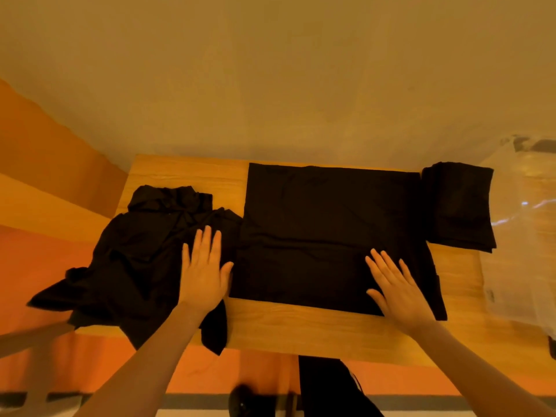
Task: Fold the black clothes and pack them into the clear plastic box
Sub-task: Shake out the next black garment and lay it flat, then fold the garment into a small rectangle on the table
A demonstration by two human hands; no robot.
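Note:
A black garment (325,224) lies spread flat as a rectangle in the middle of the wooden table (301,329). My right hand (394,290) rests flat on its near right corner, fingers straight. My left hand (206,266) lies flat with straight fingers on the right edge of a crumpled pile of black clothes (144,254) at the table's left. A folded black garment (460,206) sits at the far right of the table. The clear plastic box (523,236) stands to the right of the table, its shape hazy.
The crumpled pile hangs over the table's left and near edges. A plain wall rises right behind the table. Orange floor shows to the left and below. A dark object (331,389) stands under the table's near edge.

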